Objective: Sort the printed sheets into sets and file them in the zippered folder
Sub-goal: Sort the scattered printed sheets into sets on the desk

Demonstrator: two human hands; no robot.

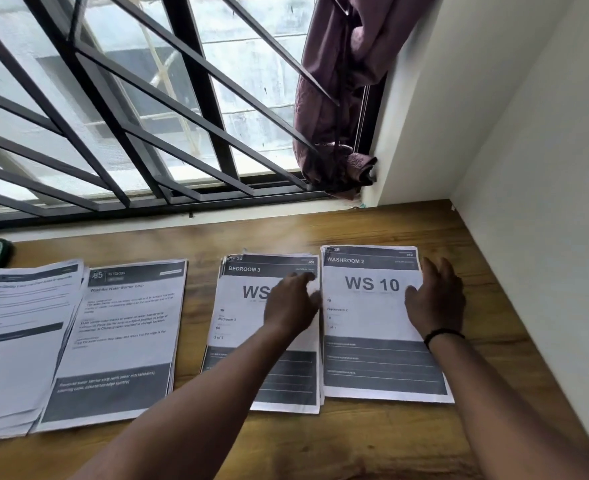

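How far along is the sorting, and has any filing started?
Done: four piles lie on the desk: a far-left pile, Kitchen, Bedroom 3 and Washroom 2. In hand: the left hand rests at the Bedroom 3 pile's right edge and the right hand at the Washroom 2 pile's right edge, apparently squaring them. Left: filing; no folder is in view.
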